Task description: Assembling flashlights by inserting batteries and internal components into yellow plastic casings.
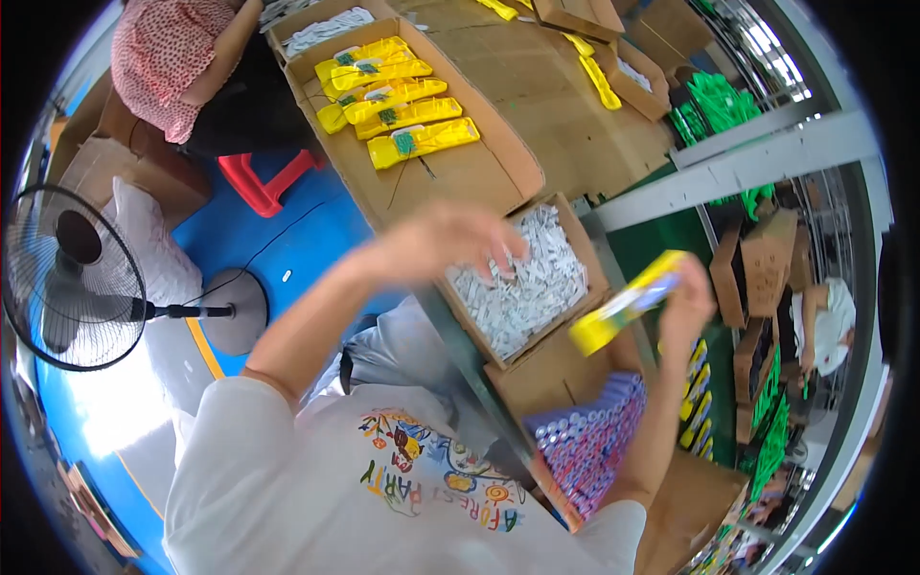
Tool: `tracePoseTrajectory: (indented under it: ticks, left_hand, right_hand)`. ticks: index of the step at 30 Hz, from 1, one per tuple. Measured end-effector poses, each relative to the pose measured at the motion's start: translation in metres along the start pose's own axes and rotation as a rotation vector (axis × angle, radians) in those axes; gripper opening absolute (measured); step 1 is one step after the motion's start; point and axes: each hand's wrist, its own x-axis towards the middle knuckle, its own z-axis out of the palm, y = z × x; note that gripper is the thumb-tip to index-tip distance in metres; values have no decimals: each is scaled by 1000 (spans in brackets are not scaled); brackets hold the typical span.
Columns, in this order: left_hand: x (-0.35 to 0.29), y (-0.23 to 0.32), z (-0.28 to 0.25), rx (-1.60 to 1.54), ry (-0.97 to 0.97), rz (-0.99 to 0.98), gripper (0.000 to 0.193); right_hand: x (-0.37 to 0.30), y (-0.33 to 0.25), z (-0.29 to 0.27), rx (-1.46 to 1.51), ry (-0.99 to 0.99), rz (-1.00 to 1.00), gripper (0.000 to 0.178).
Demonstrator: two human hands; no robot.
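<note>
Over the left edge of the parts box (585,240), the left hand (443,241)'s fingers are spread, while the yellow piece (623,309), pinched by the right hand (690,302), is best kept steady.

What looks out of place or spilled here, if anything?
A white piece lies alone on the blue floor near the fan base. It looks odd there, possibly dropped, away from the box of white parts; it is too small to identify.

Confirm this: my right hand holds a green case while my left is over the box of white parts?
Not quite: the head view shows the case in your right hand is yellow, not green. Your left hand is over the box of white parts.
</note>
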Motion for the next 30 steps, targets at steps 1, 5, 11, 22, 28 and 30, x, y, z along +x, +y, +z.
tracePoseTrajectory:
  ticks: [1,5,11,22,28,30]
  left_hand:
    - [10,10,-27,-19,285,-227,40]
    - [46,-16,-109,1389,777,194,35]
    - [34,-11,-100,1727,440,-179,42]
    - [-27,-11,101,-633,87,-7,49]
    - [-37,-14,124,-877,110,-28,58]
    - [-39,-29,129,-821,91,0,60]
  right_hand:
    - [31,41,-32,-143,103,-69,26]
    - [85,265,-124,-501,89,93,23]
    - [61,248,-84,-769,-30,77,17]
    - [-107,-127,43,262,-387,-148,25]
    - [-129,-141,31,691,-485,780,16]
    - [-124,-137,41,546,-305,344,10]
